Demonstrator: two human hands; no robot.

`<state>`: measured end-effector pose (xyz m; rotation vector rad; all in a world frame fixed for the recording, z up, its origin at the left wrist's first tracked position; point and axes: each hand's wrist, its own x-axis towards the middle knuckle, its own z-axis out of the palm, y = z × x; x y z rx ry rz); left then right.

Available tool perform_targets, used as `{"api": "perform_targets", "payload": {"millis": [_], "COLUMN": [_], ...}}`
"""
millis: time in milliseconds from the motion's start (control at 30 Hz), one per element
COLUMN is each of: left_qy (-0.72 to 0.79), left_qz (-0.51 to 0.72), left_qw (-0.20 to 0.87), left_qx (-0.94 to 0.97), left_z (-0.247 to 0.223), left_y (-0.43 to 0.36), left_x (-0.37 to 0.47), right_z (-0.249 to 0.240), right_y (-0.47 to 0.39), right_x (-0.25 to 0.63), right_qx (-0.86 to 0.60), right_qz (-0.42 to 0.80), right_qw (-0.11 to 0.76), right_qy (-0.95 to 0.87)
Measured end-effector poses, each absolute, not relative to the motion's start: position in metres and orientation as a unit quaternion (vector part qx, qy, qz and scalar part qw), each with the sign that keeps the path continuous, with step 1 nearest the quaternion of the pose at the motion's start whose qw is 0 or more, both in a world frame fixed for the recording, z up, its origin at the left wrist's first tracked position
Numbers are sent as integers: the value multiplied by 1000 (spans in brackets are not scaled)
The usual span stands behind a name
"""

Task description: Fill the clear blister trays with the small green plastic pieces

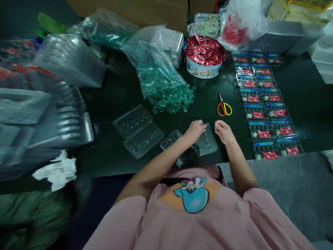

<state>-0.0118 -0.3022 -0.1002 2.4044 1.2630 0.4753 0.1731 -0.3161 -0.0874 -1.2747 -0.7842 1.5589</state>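
My left hand [195, 132] bends its fingers over the upper left part of a clear plastic tray [210, 142] with small moulded hollows. The fingers are closed; whatever is in them is hidden. Just right of that tray, my right hand [223, 132] is curled in a pinch, and I cannot make out anything in it. Under my left forearm lies another clear blister tray [185, 158], partly covered. Farther left, a hinged clear case [143, 140] lies unfolded. Scissors [222, 106] with one red and one yellow handle lie above my right hand.
Small green pieces [173, 99] spill from a plastic bag [152, 62]. Behind stands a round tin [204, 71] of red packets. Filled trays [269, 113] line the right side. Stacked clear trays [70, 62], more plastic packaging [41, 114] and a crumpled tissue [58, 170] occupy the left.
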Motion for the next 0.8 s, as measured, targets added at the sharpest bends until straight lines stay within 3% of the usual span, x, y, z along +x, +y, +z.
{"api": "perform_targets", "payload": {"millis": [433,800], "left_qy": [461,480], "left_qz": [172,217], "left_qw": [216,283], "left_qx": [843,801], "left_z": [-102,-97], "left_y": [-300,-298], "left_x": [-14,-17], "right_z": [-99,-98], "right_y": [-318,-311], "right_x": [175,158], "right_qx": [-531,-565], "right_qz": [631,425], "right_qw": [478,367], "right_qy": [-303,-604]}}
